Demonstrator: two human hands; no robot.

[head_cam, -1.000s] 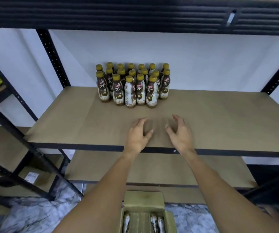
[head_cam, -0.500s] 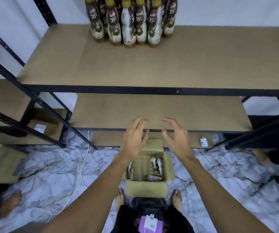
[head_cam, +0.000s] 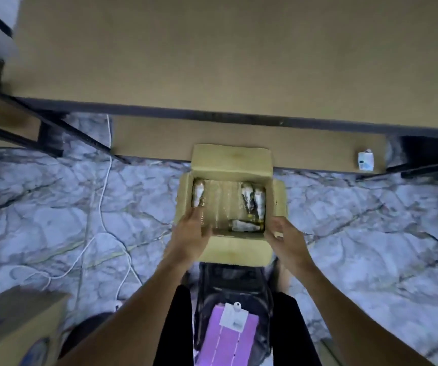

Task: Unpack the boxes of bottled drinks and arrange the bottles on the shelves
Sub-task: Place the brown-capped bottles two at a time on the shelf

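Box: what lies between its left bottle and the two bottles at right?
Head view: only shiny clear film in the box separates the left bottle from the two bottles.

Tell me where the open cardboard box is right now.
In the head view the cardboard box sits centre frame on the marble floor, its far flap by the lower shelf, with the left hand and right hand at its near corners.
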